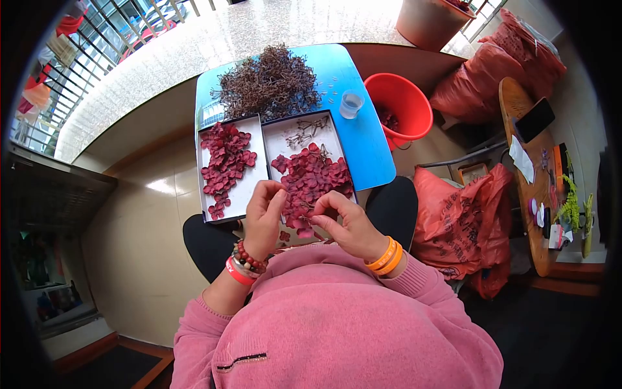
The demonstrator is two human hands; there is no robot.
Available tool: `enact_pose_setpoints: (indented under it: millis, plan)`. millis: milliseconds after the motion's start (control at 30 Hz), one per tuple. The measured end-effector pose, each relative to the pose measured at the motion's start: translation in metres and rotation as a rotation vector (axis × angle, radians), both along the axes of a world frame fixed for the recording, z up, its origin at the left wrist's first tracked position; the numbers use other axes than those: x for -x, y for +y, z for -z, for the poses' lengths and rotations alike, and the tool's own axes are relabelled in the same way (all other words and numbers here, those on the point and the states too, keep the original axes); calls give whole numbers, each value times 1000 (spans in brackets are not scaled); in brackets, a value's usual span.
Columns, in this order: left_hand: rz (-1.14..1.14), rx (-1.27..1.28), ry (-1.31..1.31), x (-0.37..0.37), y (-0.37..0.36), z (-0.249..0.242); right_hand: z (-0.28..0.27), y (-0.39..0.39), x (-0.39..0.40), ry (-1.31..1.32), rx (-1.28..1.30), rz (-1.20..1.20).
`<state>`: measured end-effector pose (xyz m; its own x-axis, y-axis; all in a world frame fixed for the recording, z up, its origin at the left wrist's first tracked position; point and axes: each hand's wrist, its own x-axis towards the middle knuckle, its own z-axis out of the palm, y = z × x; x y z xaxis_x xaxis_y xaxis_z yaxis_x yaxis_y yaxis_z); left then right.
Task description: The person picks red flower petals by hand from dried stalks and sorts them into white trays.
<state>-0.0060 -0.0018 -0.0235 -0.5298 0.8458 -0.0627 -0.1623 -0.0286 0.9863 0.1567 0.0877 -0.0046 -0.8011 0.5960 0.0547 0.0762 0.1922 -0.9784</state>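
Dead ahead at twelve o'clock from our hands, the right tray (277,137) holds a thick pile of flowers (317,176), with a few loose stems (304,131) at its far end. Our left hand (264,217) has thumb and forefinger nearly meeting; our right hand (350,228) has thumb and fingertips pinched close over the near flowers. We cannot tell whether either grips anything. Our hands partly block our view of that tray's near end. At ten lies the left tray (251,187), also bearing flowers; just short of twelve, a brown heap (267,81) crowds the table's (370,162) far side. At one, a cup (351,105) stands between right tray and bucket (411,98). Beyond, a pot (429,24) sits on the ledge (278,27); at three, a red bag (453,223).
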Motion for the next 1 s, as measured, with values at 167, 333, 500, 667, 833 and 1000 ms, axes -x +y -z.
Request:
enact_pose_setpoints:
  millis: [167,333,500,667,833,1000]
  plan:
    - [225,21,653,7,-18,-20,4,-3,4,18,-83,47]
    - [247,80,536,1,-18,-14,9,-7,5,-14,-41,38]
    - [185,-24,843,-3,-12,-9,8,-8,8,49,-469,130]
    - [252,92,572,-10,-14,1,1,-11,9,190,-568,54]
    - [213,168,11,-16,-18,-7,8,-20,12,40,-435,132]
    - [169,69,243,-19,-18,6,9,-18,10,-64,-181,138]
